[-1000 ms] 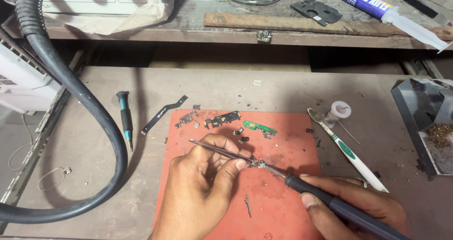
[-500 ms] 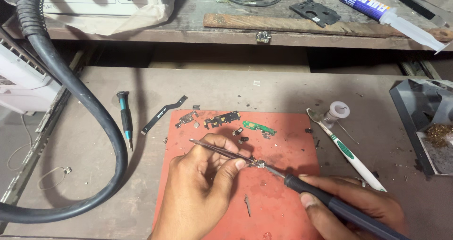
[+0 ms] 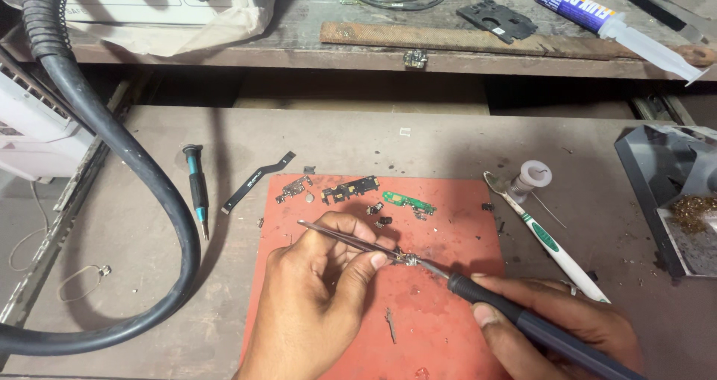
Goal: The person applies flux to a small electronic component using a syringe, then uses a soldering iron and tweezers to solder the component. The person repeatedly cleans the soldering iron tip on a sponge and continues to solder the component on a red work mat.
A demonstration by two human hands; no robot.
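Note:
My left hand [image 3: 314,298] pinches metal tweezers [image 3: 340,238] whose tips grip a tiny metal part [image 3: 405,258] over the red mat [image 3: 441,328]. My right hand [image 3: 567,328] holds a dark soldering iron [image 3: 523,322]; its tip touches that small part. Both hands rest on the mat's near half. Small circuit boards lie beyond them: a green one [image 3: 407,201] and a dark one [image 3: 349,189].
A thick black hose [image 3: 142,171] curves down the left side. A screwdriver [image 3: 196,188] and flat flex cable [image 3: 258,180] lie left of the mat. A toothbrush [image 3: 553,242], solder spool [image 3: 532,177] and dark tray with brass wool [image 3: 672,193] sit right. A syringe-type tube [image 3: 597,17] lies on the shelf.

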